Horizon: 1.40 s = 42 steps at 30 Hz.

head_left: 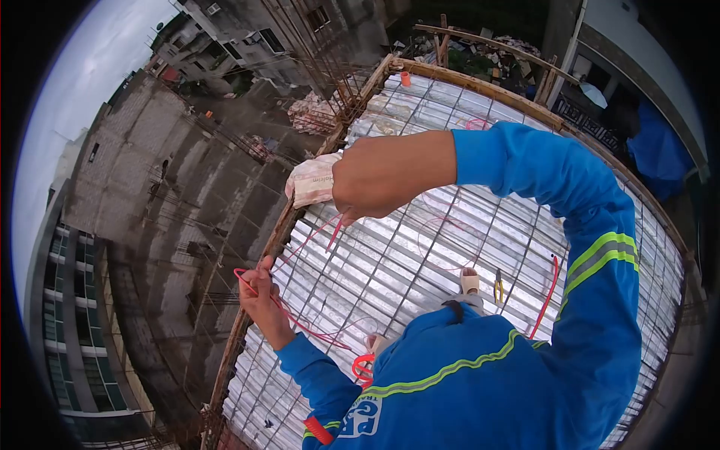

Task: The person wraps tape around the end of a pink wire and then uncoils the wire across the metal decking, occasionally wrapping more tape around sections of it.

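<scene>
My right hand (pixel 394 174) is closed, knuckles up, with thin red wire (pixel 306 244) coming out below its fingertips. A short red end hangs just under those fingers. Lower left, my left hand (pixel 260 298) pinches the same red wire, which loops around its fingers and trails down toward my body. Right beside my right hand is a crumpled white and pink printed bag (pixel 311 180) at the deck's edge; what lies under it is hidden. Both hands are above the rebar grid (pixel 390 251) laid over corrugated metal decking.
Wooden boards (pixel 480 88) border the deck, with a drop beyond the left side. Yellow-handled pliers (pixel 499 286) lie near my foot (pixel 469 281). A red flexible tube (pixel 546 296) is farther right. An orange pipe stub (pixel 406 79) stands at the far corner, near upright rebar (pixel 319 56).
</scene>
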Motion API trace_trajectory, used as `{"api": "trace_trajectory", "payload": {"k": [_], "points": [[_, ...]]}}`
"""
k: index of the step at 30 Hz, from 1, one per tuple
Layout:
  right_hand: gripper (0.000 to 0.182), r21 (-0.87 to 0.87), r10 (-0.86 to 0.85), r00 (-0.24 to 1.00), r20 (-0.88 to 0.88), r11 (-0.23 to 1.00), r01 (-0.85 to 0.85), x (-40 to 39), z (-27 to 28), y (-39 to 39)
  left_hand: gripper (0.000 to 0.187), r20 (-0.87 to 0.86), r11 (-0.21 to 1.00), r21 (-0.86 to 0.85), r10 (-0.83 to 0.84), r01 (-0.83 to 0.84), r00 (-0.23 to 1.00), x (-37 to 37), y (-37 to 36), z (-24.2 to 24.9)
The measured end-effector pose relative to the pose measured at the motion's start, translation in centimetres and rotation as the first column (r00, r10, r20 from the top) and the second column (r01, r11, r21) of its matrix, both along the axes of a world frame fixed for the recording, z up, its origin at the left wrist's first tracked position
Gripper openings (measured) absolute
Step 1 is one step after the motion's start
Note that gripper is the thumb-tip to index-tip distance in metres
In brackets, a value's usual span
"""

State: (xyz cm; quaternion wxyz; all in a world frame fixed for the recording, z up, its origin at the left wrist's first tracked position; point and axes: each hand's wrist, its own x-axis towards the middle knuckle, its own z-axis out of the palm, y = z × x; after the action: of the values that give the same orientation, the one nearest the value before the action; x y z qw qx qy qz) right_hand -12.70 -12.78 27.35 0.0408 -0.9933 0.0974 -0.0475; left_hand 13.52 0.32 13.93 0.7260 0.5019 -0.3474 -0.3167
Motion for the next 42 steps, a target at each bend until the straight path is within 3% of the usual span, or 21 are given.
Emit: {"api": "trace_trajectory", "payload": {"k": [3,8,11,14,15,17,20,22,23,24,26,29,30,31,32,34,36,37,38,40,42], "points": [[0.032,-0.024,0.136,0.99,0.044,0.991,-0.135,4.8,-4.6,1.0,0.012,0.254,0.936,0.234,-0.321,0.264,0.913,-4.6,0.0,-1.2],[0.036,0.313,0.103,0.99,0.092,0.941,-0.127,6.4,-8.1,-0.6,0.02,0.001,0.889,0.292,-0.368,0.352,0.93,-3.9,1.7,-1.3],[0.032,0.452,0.012,0.984,0.179,0.887,-0.093,4.0,-11.4,-4.7,0.013,-0.286,0.982,-0.055,-0.19,0.182,0.939,1.0,4.2,-2.0],[0.03,0.552,-0.133,0.991,0.034,0.829,0.092,-1.8,-14.3,-8.4,0.022,-0.566,0.912,-0.411,-0.252,-0.004,0.785,7.9,8.3,-1.6],[0.024,0.485,-0.236,0.971,-0.025,0.847,0.219,-4.4,-16.3,-9.7,0.022,-0.6,0.812,-0.583,-0.399,-0.037,0.693,10.6,10.0,-2.2],[0.013,0.203,-0.417,0.903,-0.1,0.88,0.429,-10.9,-20.2,-11.5,0.01,-0.631,0.756,-0.612,-0.291,-0.231,0.719,16.1,14.7,-3.4],[0.007,0.109,-0.681,0.732,0.017,0.729,0.675,-20.1,-22.6,-11.1,0.008,-0.605,0.7,-0.653,-0.254,-0.288,0.754,20.4,20.7,-5.9],[0.005,-0.102,-0.835,0.55,-0.021,0.549,0.83,-25.7,-22.6,-11.1,0.012,-0.631,0.692,-0.487,0.143,-0.533,0.763,19.3,21.9,-6.1],[0.003,-0.036,-0.857,0.515,0.023,0.514,0.857,-30.0,-23.1,-11.5,0.015,-0.531,0.649,-0.347,0.459,-0.677,0.712,18.5,21.6,-6.0],[0.002,0.031,-0.878,0.474,0.066,0.476,0.879,-33.3,-23.1,-11.7,0.015,-0.531,0.654,-0.339,0.46,-0.676,0.712,19.5,22.3,-7.1],[0.004,-0.035,-0.932,0.324,0.16,0.322,0.946,-36.0,-19.8,-9.9,0.016,-0.419,0.52,-0.048,0.765,-0.853,0.489,22.4,23.6,-10.6],[0.007,0.057,-0.892,0.45,-0.048,0.447,0.893,-39.8,-15.0,-11.8,0.019,-0.487,0.58,-0.019,0.706,-0.814,0.514,16.7,17.4,-6.9],[0.009,0.12,-0.911,0.411,0.044,0.413,0.903,-39.9,-14.0,-12.5,0.02,-0.453,0.574,0.066,0.746,-0.816,0.488,15.5,15.9,-6.1],[0.012,0.182,-0.922,0.364,0.134,0.384,0.905,-38.8,-12.6,-12.7,0.023,-0.42,0.685,0.017,0.666,-0.729,0.616,15.8,15.2,-6.8],[0.012,0.065,-0.883,0.424,0.201,0.443,0.894,-37.9,-10.8,-12.8,0.023,-0.422,0.69,0.017,0.661,-0.724,0.62,16.0,14.6,-7.4],[0.013,-0.057,-0.837,0.481,0.261,0.484,0.873,-35.6,-8.7,-12.7,0.016,-0.415,0.866,-0.119,0.401,-0.486,0.816,13.5,10.9,-5.9],[0.021,-0.252,-0.861,0.358,0.362,0.28,0.926,-35.3,-8.0,-13.0,0.012,-0.465,0.893,-0.153,0.314,-0.424,0.828,12.1,8.7,-5.0],[0.024,-0.177,-0.951,0.183,0.248,0.141,0.974,-36.2,-8.3,-14.1,0.008,-0.51,0.911,-0.183,0.233,-0.369,0.828,11.7,8.1,-4.8],[0.024,-0.179,-0.95,0.179,0.256,0.135,0.974,-37.7,-8.2,-14.5,0.008,-0.512,0.911,-0.191,0.225,-0.365,0.829,11.5,7.8,-4.8],[0.026,0.043,-0.912,-0.067,0.404,-0.055,0.998,-39.3,-7.7,-14.8,0.004,-0.484,0.936,-0.283,0.047,-0.207,0.874,11.2,7.4,-4.8],[0.029,0.018,-0.692,-0.11,0.713,-0.138,0.99,-42.1,-5.3,-15.2,0.005,-0.518,0.943,-0.273,0.023,-0.19,0.855,11.1,7.1,-5.0]]}}
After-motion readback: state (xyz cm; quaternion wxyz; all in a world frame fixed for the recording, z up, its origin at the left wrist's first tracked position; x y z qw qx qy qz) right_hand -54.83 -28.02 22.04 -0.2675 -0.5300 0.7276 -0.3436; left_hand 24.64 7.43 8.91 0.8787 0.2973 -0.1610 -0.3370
